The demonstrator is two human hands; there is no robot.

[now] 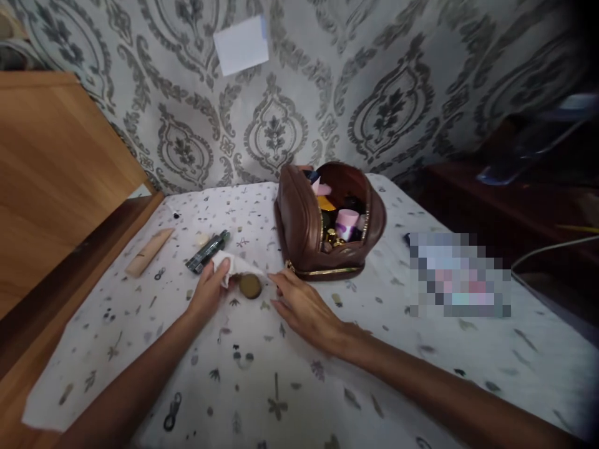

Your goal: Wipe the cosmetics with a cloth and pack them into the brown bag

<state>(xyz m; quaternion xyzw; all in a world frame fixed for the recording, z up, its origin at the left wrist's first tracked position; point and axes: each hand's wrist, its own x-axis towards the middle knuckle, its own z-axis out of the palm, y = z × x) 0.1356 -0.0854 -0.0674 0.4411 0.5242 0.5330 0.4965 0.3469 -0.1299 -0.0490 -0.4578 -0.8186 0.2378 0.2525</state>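
My left hand [211, 284] is closed on a white wipe [226, 269], bunched at the fingers, with one corner stretching to the right. Just right of it is a round, olive-gold compact or jar [249, 286]; whether the left fingers also touch this is hidden. My right hand [306, 310] is beside the round item, fingers apart and pointing left, with nothing visible in them. Behind the wipe lies a dark green tube [207, 251]. A brown cosmetic bag [304, 234] stands unzipped beyond my right hand, holding a pink-lidded container [347, 223] and several small items.
A beige tube [149, 252] lies at the left, near a wooden cabinet [60, 187]. On the right, a blurred-out phone-like object [456, 277] rests on the patterned sheet [243, 386]. A cable [552, 244] runs in at the right edge. Patterned wallpaper [309, 81] rises behind.
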